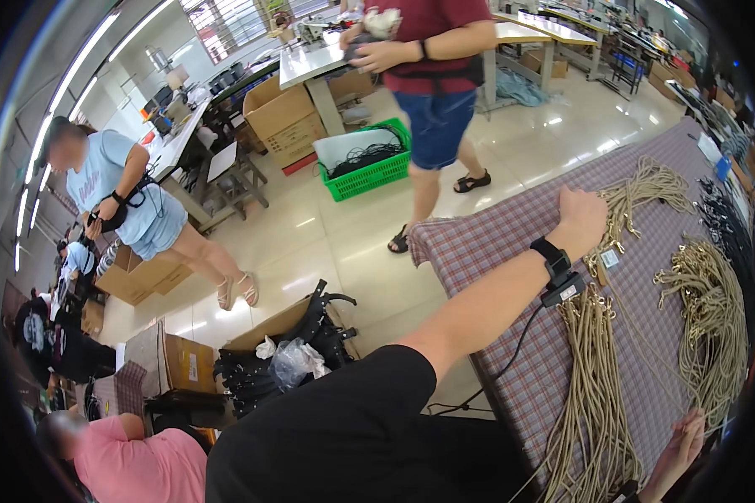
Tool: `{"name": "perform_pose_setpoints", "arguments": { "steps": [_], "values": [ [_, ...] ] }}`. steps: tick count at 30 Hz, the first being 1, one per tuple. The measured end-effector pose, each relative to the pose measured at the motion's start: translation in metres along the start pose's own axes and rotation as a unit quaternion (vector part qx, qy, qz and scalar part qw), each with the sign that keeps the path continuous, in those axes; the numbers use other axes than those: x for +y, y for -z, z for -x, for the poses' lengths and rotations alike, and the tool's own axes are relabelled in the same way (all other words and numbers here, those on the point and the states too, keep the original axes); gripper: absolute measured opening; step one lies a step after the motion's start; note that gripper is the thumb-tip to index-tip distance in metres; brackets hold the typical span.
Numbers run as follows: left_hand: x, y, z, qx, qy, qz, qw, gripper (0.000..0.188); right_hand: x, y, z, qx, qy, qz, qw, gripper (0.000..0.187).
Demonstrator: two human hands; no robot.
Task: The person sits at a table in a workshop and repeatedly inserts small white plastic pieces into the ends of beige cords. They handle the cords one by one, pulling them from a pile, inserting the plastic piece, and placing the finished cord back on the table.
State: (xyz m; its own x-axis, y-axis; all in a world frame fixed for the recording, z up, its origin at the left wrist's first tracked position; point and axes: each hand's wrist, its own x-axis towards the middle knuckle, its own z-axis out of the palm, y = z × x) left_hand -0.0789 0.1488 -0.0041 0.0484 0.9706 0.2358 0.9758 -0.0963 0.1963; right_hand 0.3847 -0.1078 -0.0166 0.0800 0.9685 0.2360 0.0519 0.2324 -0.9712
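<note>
My left hand (580, 220), with a black strap and small device at the wrist, reaches over the checked cloth. Its fingers are curled closed beside the far bundle of beige cords (650, 186); what they hold is hidden. Below it lie a small pale tag (610, 258) and brass-coloured clasps. At the lower right, my right hand (681, 448) has its fingers together on a thin beige cord (646, 349), which runs up toward the tag. Between my arms lies a long bundle of beige cords (594, 377) with metal ends. Another cord bundle (713, 323) lies near my right hand.
The checked cloth (512, 256) covers the table; black straps (717, 214) lie along its far right side. Beyond its left edge are a green crate (369, 178) and a box of black straps (289, 344). Two people stand nearby; one in pink is at lower left.
</note>
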Motion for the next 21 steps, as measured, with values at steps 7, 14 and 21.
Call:
{"name": "perform_pose_setpoints", "arguments": {
  "steps": [7,14,21],
  "values": [
    [-0.008,0.0,-0.004,0.014,-0.039,0.057,0.998,0.017,-0.007,-0.015,0.003,-0.026,0.026,-0.025,0.999,0.018],
    [-0.039,0.011,0.003,0.364,-0.001,0.126,0.923,0.014,-0.006,-0.022,0.005,0.022,0.004,-0.024,0.999,0.019],
    [0.092,0.018,0.026,0.188,-0.358,0.292,0.867,0.014,-0.028,-0.036,0.011,0.006,0.014,0.045,0.999,0.024]
  ]
}}
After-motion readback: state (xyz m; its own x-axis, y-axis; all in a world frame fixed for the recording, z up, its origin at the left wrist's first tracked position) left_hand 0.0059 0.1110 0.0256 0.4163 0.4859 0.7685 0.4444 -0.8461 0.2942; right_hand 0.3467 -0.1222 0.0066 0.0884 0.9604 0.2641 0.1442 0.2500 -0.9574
